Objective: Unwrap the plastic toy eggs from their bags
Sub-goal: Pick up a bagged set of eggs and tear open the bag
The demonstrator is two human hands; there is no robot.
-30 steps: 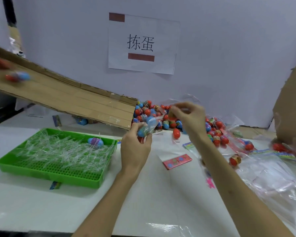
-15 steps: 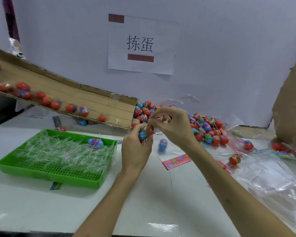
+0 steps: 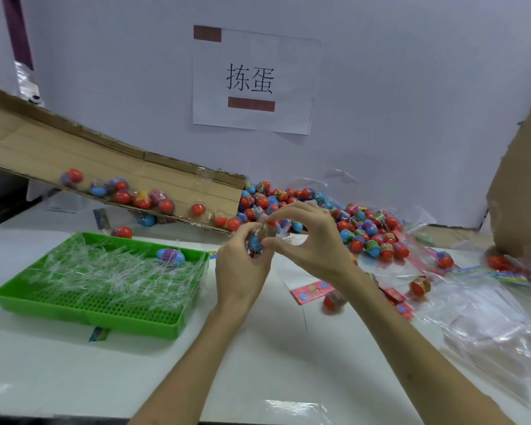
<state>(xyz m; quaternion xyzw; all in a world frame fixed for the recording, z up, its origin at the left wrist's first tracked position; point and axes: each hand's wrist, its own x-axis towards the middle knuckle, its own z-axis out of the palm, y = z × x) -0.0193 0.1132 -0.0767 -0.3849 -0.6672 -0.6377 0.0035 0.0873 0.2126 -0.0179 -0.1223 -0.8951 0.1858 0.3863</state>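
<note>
Together, left hand [image 3: 242, 271] and right hand [image 3: 314, 250] pinch a bagged egg [image 3: 255, 243], egg pile [image 3: 365, 231] just behind

You stand at a makeshift sorting station, the sort found in a small packing workshop. A paper sign [image 3: 252, 81], fixed to the plain white wall [image 3: 411, 87] with brown tape, bears two printed Chinese characters. A taped cardboard chute [image 3: 74, 154] slopes down toward the white counter [image 3: 74, 363], with blurred red and blue chute eggs [image 3: 121, 196] along it. It ends beside a pile of eggs [image 3: 365, 231] heaped against the wall. A green perforated tray [image 3: 83, 314] holds clear plastic strips. Loose clear bags [image 3: 488, 317] spread over the counter's right side, near a cardboard box [image 3: 521, 194]. Your left hand [image 3: 242, 271] and right hand [image 3: 313, 240] pinch one bagged egg [image 3: 255, 243].
</note>
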